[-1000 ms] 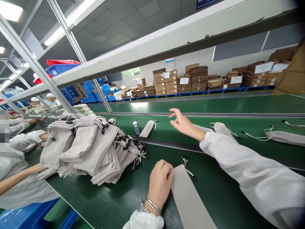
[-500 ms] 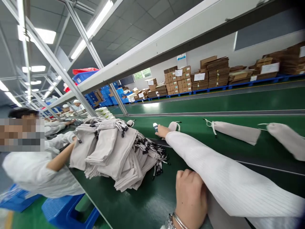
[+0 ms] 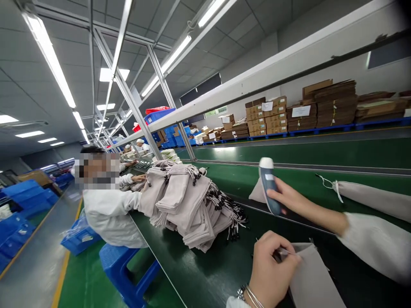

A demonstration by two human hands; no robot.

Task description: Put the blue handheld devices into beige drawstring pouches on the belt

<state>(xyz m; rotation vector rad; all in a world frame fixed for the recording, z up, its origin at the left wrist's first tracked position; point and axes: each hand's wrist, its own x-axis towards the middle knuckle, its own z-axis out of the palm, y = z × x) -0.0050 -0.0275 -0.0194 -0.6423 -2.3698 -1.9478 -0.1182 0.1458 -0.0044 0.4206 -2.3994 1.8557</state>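
Note:
My right hand point(image 3: 289, 196) grips a dark blue-grey device with a white cap point(image 3: 269, 184), held upright over the green belt. Lower down, my left hand point(image 3: 272, 267) pinches the top edge of a light grey pouch point(image 3: 313, 273), which hangs partly out of the frame. Left of my hands lies a large pile of grey drawstring pouches point(image 3: 189, 201) with black-tipped cords. A filled pouch point(image 3: 369, 192) rests on the belt at the right; part of another shows behind the device.
A person in white point(image 3: 112, 218) sits at the left, a hand at the pile. Near them are a blue stool point(image 3: 120, 261) and blue crate point(image 3: 80, 235). A metal rail point(image 3: 231, 96) crosses overhead; stacked cartons point(image 3: 266, 115) stand behind.
The view has turned left. My right hand has come back from the belt with the device lifted. My left hand now shows the pouch's edge between its fingers.

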